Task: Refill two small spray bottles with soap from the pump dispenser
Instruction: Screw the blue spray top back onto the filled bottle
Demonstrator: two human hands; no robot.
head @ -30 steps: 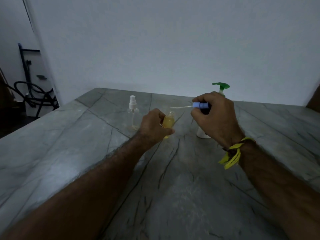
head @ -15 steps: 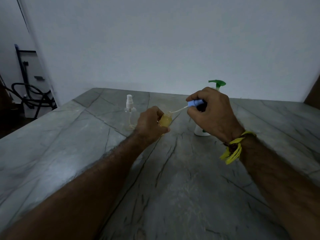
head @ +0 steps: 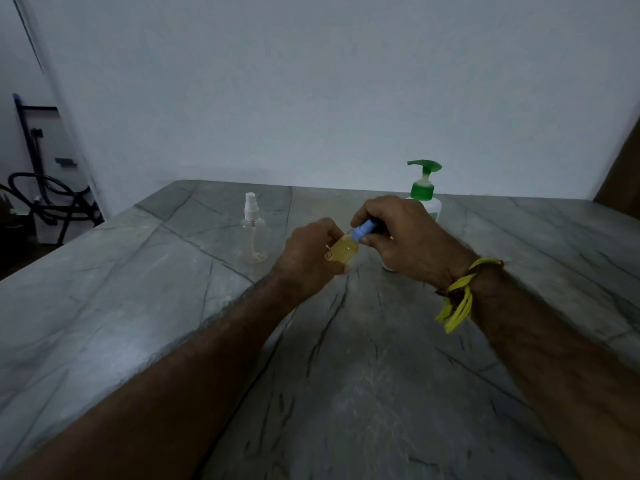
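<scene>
My left hand (head: 310, 252) grips a small spray bottle (head: 342, 251) filled with yellow liquid, tilted toward the right above the table. My right hand (head: 401, 233) pinches the blue spray cap (head: 364, 231) at the bottle's neck; its dip tube is hidden inside the bottle. A second small spray bottle (head: 254, 232), clear with a white cap on, stands upright to the left of my hands. The white pump dispenser (head: 425, 194) with a green pump head stands behind my right hand, its lower body hidden.
The grey stone table (head: 145, 289) runs back to a white wall (head: 311, 91). Dark hoses and a stand (head: 45, 192) sit on the floor past the table's left edge. A yellow band (head: 459, 299) wraps my right wrist.
My right hand has brought the blue cap down and left, feeding its dip tube into the yellow bottle until the cap meets the neck. The left hand has tilted the bottle.
</scene>
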